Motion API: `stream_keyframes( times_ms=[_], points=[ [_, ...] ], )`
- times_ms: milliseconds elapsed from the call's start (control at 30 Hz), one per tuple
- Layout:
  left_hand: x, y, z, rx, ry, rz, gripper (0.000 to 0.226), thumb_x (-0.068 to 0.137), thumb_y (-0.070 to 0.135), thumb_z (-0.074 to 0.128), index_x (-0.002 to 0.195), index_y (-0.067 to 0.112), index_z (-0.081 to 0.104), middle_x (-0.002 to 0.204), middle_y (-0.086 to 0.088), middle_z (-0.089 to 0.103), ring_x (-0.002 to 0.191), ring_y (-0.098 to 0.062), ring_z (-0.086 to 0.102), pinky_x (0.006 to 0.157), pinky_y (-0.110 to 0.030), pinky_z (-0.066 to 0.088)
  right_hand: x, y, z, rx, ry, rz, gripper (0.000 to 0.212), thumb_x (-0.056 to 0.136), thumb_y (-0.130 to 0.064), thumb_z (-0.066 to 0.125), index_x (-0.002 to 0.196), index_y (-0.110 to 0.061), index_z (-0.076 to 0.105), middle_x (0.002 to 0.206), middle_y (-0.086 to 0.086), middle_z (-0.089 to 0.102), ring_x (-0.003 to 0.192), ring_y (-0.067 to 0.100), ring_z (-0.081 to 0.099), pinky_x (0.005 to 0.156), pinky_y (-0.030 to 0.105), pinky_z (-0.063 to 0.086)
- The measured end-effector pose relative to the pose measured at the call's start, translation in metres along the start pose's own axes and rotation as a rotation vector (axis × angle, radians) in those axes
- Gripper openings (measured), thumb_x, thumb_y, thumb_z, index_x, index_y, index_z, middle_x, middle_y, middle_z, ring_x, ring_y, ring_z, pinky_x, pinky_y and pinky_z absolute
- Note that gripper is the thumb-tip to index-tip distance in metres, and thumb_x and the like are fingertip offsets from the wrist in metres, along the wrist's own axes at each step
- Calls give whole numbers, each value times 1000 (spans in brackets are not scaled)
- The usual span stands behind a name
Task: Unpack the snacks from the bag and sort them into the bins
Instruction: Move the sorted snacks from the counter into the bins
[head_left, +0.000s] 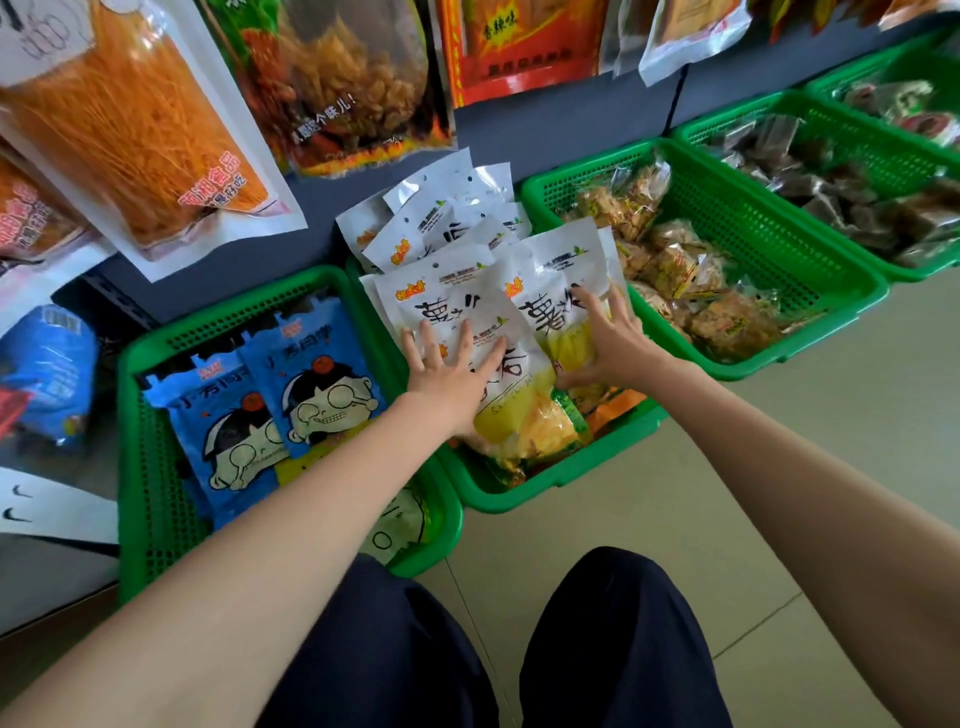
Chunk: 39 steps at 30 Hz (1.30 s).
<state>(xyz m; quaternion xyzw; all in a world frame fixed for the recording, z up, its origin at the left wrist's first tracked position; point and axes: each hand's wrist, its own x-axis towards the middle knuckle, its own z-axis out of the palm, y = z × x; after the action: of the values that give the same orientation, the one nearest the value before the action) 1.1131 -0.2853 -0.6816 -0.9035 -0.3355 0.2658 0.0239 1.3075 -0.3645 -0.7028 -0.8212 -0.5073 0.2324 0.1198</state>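
Note:
Several white-and-yellow chip packets (467, 244) are stacked leaning in the middle green bin (524, 486). My left hand (449, 371) lies flat, fingers spread, on the front packet (519, 415). My right hand (613, 343) presses with spread fingers on the packet (558, 280) beside it. Neither hand grips anything. The left green bin (150, 467) holds blue cartoon-face packets (311, 379). The bin to the right (753, 249) holds clear-wrapped golden snacks (675, 270). No bag being unpacked is in sight.
Two more green bins (883, 156) with dark wrapped snacks run to the far right. Large snack bags (130, 130) hang above on a grey shelf wall. A blue sack (47, 374) sits at far left. My knees (597, 623) are over the tiled floor.

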Motion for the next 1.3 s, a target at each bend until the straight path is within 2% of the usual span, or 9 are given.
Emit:
stream_keyframes(
  times_ms=[167, 300, 367, 500, 667, 833, 1000, 1167, 1300],
  points=[
    [6, -3, -25, -129, 116, 89, 102, 68, 81, 49, 144, 48, -10, 155, -15, -19, 138, -53, -7, 102, -66, -17, -26, 25, 7, -64, 44, -41, 116, 64, -48, 80, 149, -35, 2, 155, 12, -22, 141, 45, 5, 113, 57, 16],
    [20, 14, -20, -25, 106, 86, 109, 70, 77, 52, 141, 44, -23, 147, -18, -37, 132, -52, -26, 103, -65, -16, -17, 12, -16, -252, 242, -284, 110, 67, -54, 74, 151, -25, 9, 156, 19, -12, 144, 38, -5, 116, 53, 9],
    [29, 17, -17, -22, 75, 107, 111, 70, 75, 55, 141, 43, -25, 145, -18, -39, 131, -51, -29, 103, -66, -15, -8, 18, -17, -399, 203, -338, 110, 67, -55, 73, 151, -22, 10, 156, 18, -12, 144, 37, -2, 115, 51, 13],
    [22, 6, -30, -36, -33, 140, 110, 72, 71, 57, 142, 42, -22, 147, -19, -36, 134, -50, -24, 106, -64, -11, -14, 14, -27, -351, -12, -28, 117, 70, -55, 72, 150, -29, -8, 154, 17, -20, 142, 42, -9, 113, 57, 10],
    [-27, 0, -99, -104, -91, 137, 71, 95, 49, 43, 151, 32, 2, 154, -15, -23, 141, -42, -14, 111, -59, -6, -85, -5, -84, -150, -94, 229, 98, 78, -47, 70, 151, -30, 7, 156, 14, -15, 143, 39, -10, 112, 60, 6],
    [-110, 8, -205, -140, -84, 277, 48, 99, 26, 37, 146, 18, 28, 153, -12, 23, 132, -31, 37, 110, -49, 21, -194, -6, -187, -13, -199, 539, 79, 82, -40, 68, 147, -23, 26, 152, 15, 19, 139, 40, 15, 110, 60, 18],
    [-213, 46, -314, -90, -62, 479, 35, 94, 14, 40, 128, 10, 48, 128, -12, 52, 104, -31, 56, 83, -37, 43, -331, -40, -311, 195, -78, 678, 69, 87, -33, 63, 145, -14, 31, 142, 22, 37, 133, 36, 32, 107, 40, 30],
    [-317, 121, -396, -30, 79, 777, 37, 94, 16, 42, 130, 12, 49, 130, -10, 50, 117, -27, 51, 96, -36, 39, -488, -82, -400, 317, 154, 816, 56, 90, -30, 60, 139, -12, 40, 137, 15, 48, 123, 30, 47, 97, 33, 37],
    [-408, 182, -422, 64, 189, 1118, 35, 94, 18, 44, 128, 14, 51, 128, -8, 51, 118, -25, 51, 96, -34, 38, -630, -136, -418, 291, 318, 1001, 52, 90, -29, 59, 137, -11, 42, 129, 15, 52, 120, 30, 48, 97, 33, 38]
  ],
)
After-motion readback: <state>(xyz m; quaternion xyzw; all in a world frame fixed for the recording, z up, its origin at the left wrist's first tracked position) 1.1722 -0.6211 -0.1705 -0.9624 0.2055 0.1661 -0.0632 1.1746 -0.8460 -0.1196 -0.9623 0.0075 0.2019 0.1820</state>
